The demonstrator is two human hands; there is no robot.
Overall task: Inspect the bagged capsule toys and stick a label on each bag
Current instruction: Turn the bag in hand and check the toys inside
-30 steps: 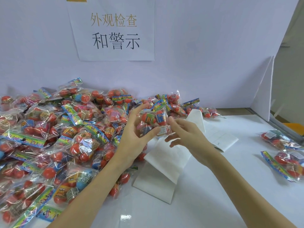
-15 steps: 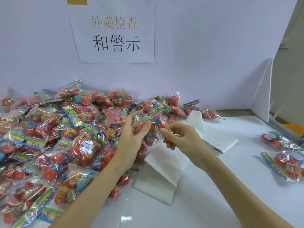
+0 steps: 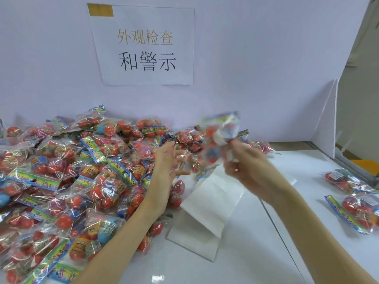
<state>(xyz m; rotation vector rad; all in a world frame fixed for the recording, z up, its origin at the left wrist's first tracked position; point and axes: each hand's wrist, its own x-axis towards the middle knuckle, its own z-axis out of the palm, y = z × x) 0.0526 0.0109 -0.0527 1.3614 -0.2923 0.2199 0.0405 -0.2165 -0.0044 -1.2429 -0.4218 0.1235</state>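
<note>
Since the earlier frame, the held bag [image 3: 220, 138] has passed from between both hands to the right hand [image 3: 249, 169] alone, and it now sits higher and further right, clear of the pile. It is motion-blurred; its printed header points up and its capsules hang above the knuckles. The right hand's fingers are curled round the lower part of the bag, gripping it. Whether a label is on this bag cannot be told through the blur.

The left hand [image 3: 167, 167] has let go: its fingers are spread and relaxed, holding nothing, just above the near edge of the pile of bagged capsule toys [image 3: 78, 177], which covers the left side of the white table [image 3: 287, 232]. A white label sheet [image 3: 213, 203] lies folded on the table between the two forearms. Two bags [image 3: 352, 197] lie apart at the right edge, each showing a small white label. A printed paper sign [image 3: 146, 46] hangs on the back wall.
</note>
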